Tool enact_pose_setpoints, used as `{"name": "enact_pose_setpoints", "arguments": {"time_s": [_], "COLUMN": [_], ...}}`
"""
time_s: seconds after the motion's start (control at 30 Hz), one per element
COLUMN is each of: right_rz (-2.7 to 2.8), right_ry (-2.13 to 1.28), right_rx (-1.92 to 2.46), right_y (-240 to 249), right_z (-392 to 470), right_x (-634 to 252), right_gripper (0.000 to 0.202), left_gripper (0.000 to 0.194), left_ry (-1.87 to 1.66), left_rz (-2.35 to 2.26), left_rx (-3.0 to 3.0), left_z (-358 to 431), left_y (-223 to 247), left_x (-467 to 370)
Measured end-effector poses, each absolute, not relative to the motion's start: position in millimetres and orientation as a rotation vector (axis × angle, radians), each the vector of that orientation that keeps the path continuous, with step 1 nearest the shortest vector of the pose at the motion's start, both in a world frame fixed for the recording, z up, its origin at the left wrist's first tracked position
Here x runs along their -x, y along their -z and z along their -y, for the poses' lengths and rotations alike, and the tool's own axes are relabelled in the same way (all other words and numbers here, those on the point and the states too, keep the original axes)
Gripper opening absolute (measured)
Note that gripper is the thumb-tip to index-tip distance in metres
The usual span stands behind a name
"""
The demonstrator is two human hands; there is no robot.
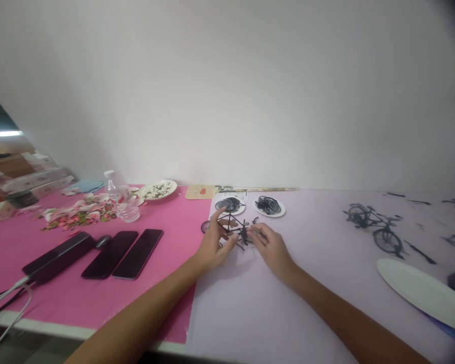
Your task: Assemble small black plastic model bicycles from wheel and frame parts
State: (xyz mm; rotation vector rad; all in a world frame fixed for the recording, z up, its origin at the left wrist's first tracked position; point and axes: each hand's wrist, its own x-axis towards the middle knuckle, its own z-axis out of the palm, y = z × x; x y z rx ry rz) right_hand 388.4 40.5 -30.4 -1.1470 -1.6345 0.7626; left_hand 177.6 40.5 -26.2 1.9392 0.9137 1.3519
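Observation:
Between my hands is a small black model bicycle, partly hidden by my fingers. My left hand holds its frame from the left, thumb and fingers closed around it, with a spoked wheel showing beyond the fingers. On the other side, my right hand pinches at the bicycle's right end; what lies between those fingertips is too small to make out. Just behind are two white plates, the left plate and the right plate, both with black model parts on them.
At the right stand an assembled model bicycle and a white oval tray, with loose black parts around. On the pink left side lie two phones, a black power bank-like box, a plastic bottle, artificial petals and a plate.

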Motion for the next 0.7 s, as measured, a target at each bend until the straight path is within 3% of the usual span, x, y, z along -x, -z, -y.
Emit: {"name": "enact_pose_setpoints", "arguments": {"time_s": [0.13,0.3,0.5,0.7], "right_rz": [1.66,1.681,1.658,1.681], "right_ry": [-0.601,-0.449,-0.347,-0.377], "right_rx": [1.231,1.133,1.079,1.046], "right_y": [28,31,30,29], "right_z": [-40,-44,-45,-44], "right_x": [-390,-394,-394,-394], "right_gripper": [0.033,0.022,0.012,0.009], "left_gripper": [0.062,0.07,0.067,0.045], "left_ry": [-1.421,-1.423,-1.206,-0.973], "left_rz": [-0.92,-0.897,-0.872,-0.812], "left_rx": [-1.611,-1.32,-1.286,-1.424], "left_z": [-48,-57,-59,-53], "left_y": [28,27,25,22], "left_x": [-181,-183,-181,-183]}}
